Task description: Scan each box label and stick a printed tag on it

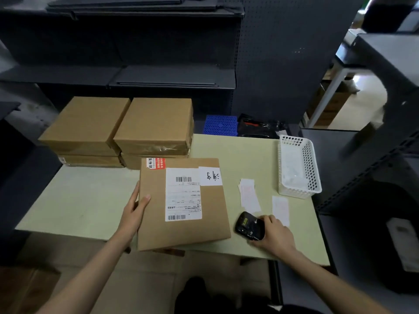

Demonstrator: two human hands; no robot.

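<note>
A flat brown cardboard box (210,214) lies near the front edge of the pale green table (74,200). It carries a white shipping label with barcodes (183,194), a white printed tag (210,176) at its far right corner and a red and white sticker (156,163). My left hand (133,211) grips the box's left edge, thumb on top. My right hand (273,234) holds a black handheld scanner (249,225) on the table just right of the box.
Two stacks of brown boxes (118,128) stand at the table's back left. Loose white tags (249,194) (280,209) lie right of the box, beside a white perforated basket (313,168). Dark shelving surrounds the table.
</note>
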